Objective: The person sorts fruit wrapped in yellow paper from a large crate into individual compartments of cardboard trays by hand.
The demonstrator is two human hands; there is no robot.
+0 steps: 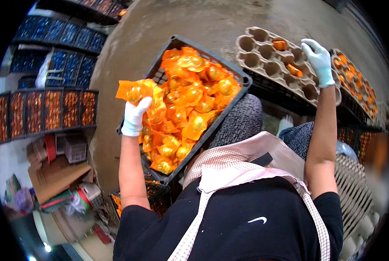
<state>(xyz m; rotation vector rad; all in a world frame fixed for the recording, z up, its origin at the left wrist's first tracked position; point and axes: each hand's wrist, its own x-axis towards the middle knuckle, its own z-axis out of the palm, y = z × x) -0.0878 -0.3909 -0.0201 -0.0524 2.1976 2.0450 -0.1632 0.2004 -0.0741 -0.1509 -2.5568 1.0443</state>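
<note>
My left hand (135,116), in a white glove, is closed on a round thing wrapped in bright orange film (134,92), just over the left side of a dark plastic crate (245,81). Many more orange-wrapped round things (192,102) fill that crate. At the right, my white-gloved right hand (319,61) is raised over the far right side of a moulded pulp tray (272,68) with round cups. Its fingers are slightly bent and apart, with nothing visible in them. Two cups of the tray hold small orange-wrapped pieces (293,70).
Beyond my right hand stands another tray with several orange pieces (355,82). At the left are stacked crates with blue contents (59,32) and crates with orange contents (44,114), plus cardboard (57,180). My knee (242,117) is beside the dark crate.
</note>
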